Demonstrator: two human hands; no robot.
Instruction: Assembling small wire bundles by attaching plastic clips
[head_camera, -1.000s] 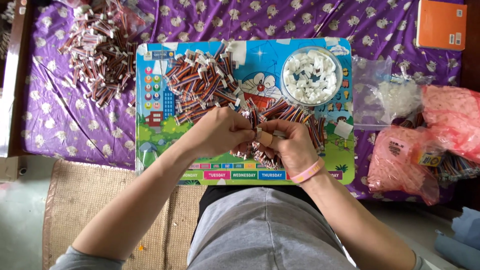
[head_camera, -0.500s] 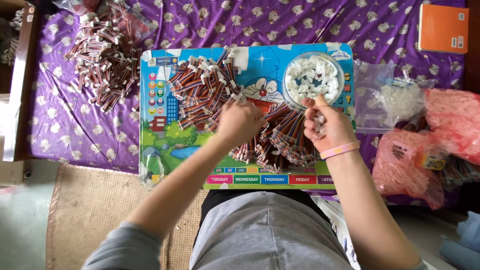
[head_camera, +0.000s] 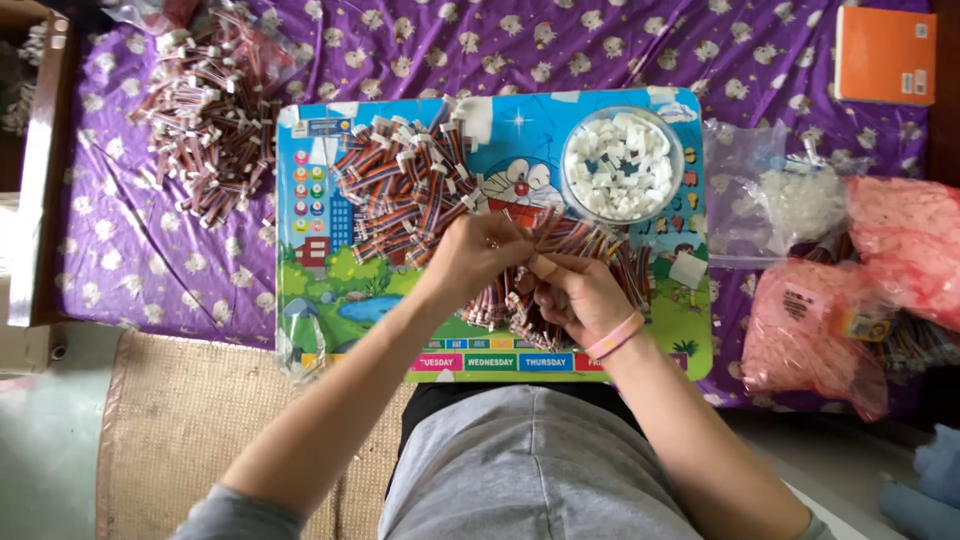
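1. Under my hands I see a heap of short striped ribbon-cable pieces (head_camera: 590, 265), thin and multicoloured. A second heap with white plastic connector ends (head_camera: 400, 190) sits just beyond my left hand.
2. Past my right hand stands a round clear bowl (head_camera: 570, 180) full of small white plastic connector housings (head_camera: 622, 165), blocky and matte.
3. All this rests on a glossy cartoon-printed lap tray (head_camera: 320, 290), laid on a purple patterned plastic sheet (head_camera: 150, 270). Far out to the left of my left hand lies another cable pile (head_camera: 205, 125).
4. To the right of my right hand I see crinkled pink plastic bags (head_camera: 810, 335), a clear bag (head_camera: 790, 195) and, farther off, an orange booklet (head_camera: 885, 52). A woven mat (head_camera: 160, 430) covers the floor below the tray.
5. My left hand (head_camera: 475, 255) is curled nearly shut, fingertips pinching a cable piece.
6. My right hand (head_camera: 580, 295), with a pink wristband (head_camera: 615, 335), is also curled, thumb and fingers meeting the left hand's over the same piece.
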